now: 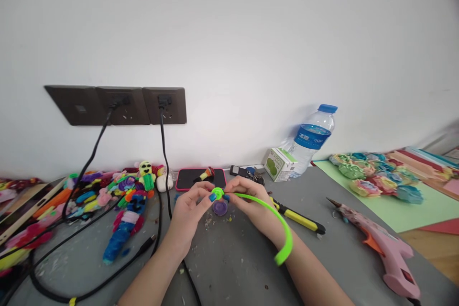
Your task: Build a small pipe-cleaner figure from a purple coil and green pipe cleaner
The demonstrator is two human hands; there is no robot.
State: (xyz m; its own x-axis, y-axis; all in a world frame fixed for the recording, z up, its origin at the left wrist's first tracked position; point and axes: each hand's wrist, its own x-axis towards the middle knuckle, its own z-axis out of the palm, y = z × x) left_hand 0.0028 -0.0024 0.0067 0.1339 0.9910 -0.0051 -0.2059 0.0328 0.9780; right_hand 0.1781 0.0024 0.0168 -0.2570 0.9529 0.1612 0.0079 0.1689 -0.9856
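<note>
A bright green fuzzy strip (283, 229) is wound into a small coil (217, 193) at one end. My left hand (191, 208) pinches the coil between thumb and fingers. Close beside it, my right hand (251, 201) pinches the strip where it leaves the coil. The strip's free end arcs over my right wrist and hangs toward the lower right. Below the coil, a purple round piece (220, 208) lies on the grey table (229, 267).
Colourful fuzzy pieces (103, 196) and black cables (96, 291) cover the left side. Behind are a phone (184, 179), keys (254, 176), a juice box (279, 165) and a leaning bottle (311, 138). Rightward lie a yellow cutter (301, 219), a pink glue gun (387, 248) and paper flowers (380, 177).
</note>
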